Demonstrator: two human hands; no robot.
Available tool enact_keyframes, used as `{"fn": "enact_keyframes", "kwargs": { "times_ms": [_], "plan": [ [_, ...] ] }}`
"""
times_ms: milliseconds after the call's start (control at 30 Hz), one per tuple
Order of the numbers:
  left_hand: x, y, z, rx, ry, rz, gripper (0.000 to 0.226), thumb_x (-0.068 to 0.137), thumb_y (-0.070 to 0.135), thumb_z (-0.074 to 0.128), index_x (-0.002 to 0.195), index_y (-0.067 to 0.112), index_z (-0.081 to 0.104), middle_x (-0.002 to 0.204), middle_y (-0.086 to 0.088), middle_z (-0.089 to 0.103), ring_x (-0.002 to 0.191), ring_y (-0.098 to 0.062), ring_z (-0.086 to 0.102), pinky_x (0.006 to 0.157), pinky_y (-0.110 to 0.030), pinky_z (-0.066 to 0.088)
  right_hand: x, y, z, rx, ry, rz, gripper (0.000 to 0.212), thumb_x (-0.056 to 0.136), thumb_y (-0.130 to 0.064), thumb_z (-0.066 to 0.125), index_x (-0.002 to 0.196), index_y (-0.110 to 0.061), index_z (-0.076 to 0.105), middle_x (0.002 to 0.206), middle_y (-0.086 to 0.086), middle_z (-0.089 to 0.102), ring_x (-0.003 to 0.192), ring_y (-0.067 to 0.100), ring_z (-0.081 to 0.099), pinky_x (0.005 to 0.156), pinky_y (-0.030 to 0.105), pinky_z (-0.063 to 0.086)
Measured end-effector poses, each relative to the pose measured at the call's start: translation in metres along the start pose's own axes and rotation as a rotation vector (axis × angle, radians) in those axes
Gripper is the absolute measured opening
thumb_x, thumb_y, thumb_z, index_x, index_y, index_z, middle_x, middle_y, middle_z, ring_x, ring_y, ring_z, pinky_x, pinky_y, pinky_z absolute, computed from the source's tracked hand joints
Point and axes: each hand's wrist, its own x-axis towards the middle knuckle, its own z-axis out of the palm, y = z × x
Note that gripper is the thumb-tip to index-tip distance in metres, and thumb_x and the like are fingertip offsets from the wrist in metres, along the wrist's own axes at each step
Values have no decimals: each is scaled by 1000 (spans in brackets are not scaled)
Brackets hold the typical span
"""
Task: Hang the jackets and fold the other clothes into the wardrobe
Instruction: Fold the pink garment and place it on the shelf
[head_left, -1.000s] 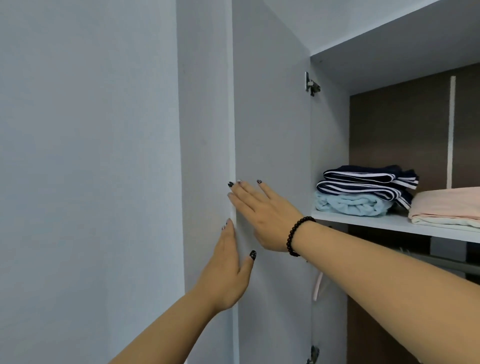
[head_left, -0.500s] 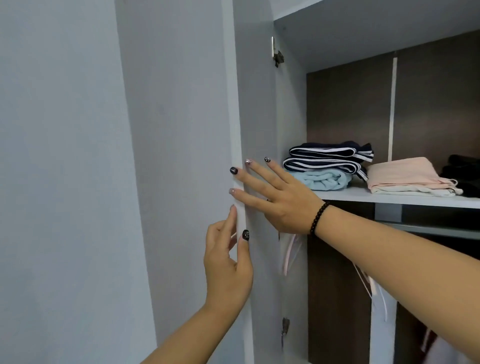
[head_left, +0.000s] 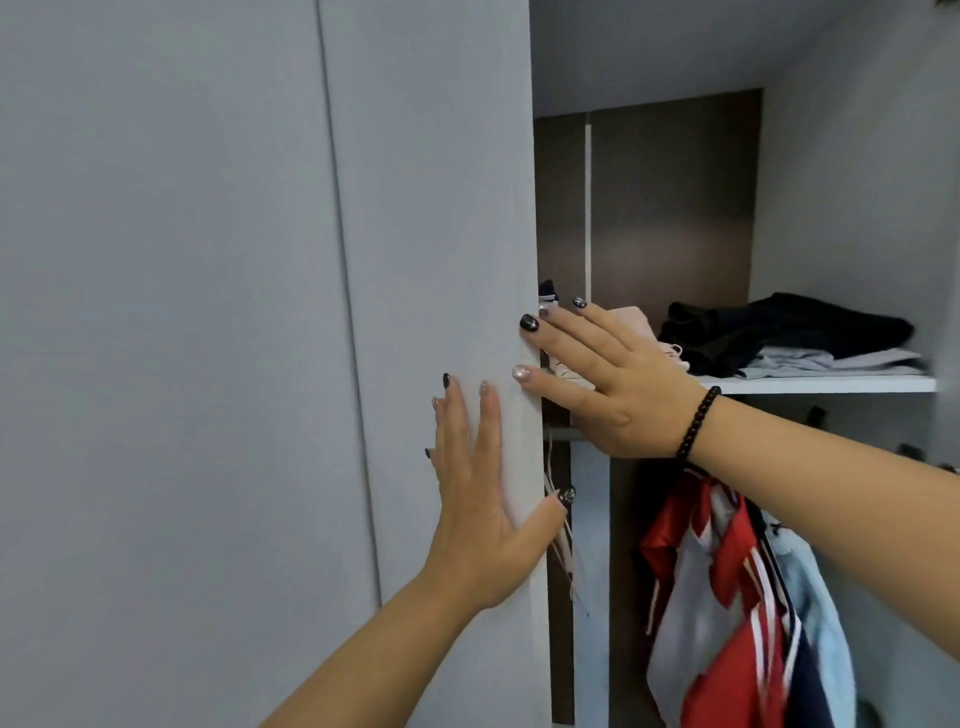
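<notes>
left hand (head_left: 480, 512), right hand (head_left: 610, 387) flat on wardrobe door (head_left: 441, 234) edge

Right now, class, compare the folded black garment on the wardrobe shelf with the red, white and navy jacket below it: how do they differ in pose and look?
The folded black garment lies flat on the white shelf, stacked on a pale folded piece; the red, white and navy jacket hangs upright beneath that shelf. The black garment is one plain colour; the jacket is striped in several. Both are inside the open wardrobe, and neither hand touches them.
</notes>
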Motion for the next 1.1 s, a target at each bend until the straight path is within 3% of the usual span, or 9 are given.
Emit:
{"fn": "enact_keyframes", "kwargs": {
  "times_ms": [100,300,467,567,733,900,1100],
  "plan": [
    [16,5,45,129,-7,-71,97,81,63,43,150,37,-19,158,3,-28,146,-23,-26,112,-58,-6,-38,25,-1,-54,-101,41,62,84,-3,39,145,-16,29,149,16,26,141,34,25,117,51,20],
    [52,8,122,360,16,-222,100,80,65,43,147,38,-25,158,-8,-26,146,-35,-20,111,-71,6,-96,65,3,-190,-370,74,70,84,-4,28,152,-15,15,156,15,18,144,36,19,118,50,12],
    [70,-2,163,433,79,-209,102,78,64,48,152,34,-16,161,-13,-14,147,-42,-8,108,-74,10,-119,80,22,-209,-405,53,60,89,-9,19,148,-5,27,155,15,24,142,38,25,115,54,21],
    [77,-7,178,487,89,-216,103,78,65,51,153,33,-12,161,-16,-10,147,-43,-7,107,-74,9,-127,87,32,-200,-387,81,62,86,-7,25,148,-5,28,154,16,28,141,39,28,112,56,27],
    [91,-15,198,557,74,-265,104,78,66,53,153,31,-10,161,-17,-9,146,-45,-7,106,-76,13,-137,97,48,-204,-410,105,80,75,-1,51,150,-8,23,156,13,25,141,38,27,113,56,27],
    [102,-20,213,613,41,-312,106,80,71,48,150,32,-22,160,-17,-16,145,-45,-12,106,-75,11,-142,97,60,-190,-494,182,76,76,-4,50,148,-5,29,155,14,27,141,37,28,109,56,30],
    [110,-25,222,675,-18,-358,103,83,75,36,144,32,-34,156,-17,-29,143,-45,-22,108,-73,8,-143,98,66,-181,-626,239,85,72,-14,59,149,-5,26,157,14,23,142,37,25,112,54,27]
  ]
}}
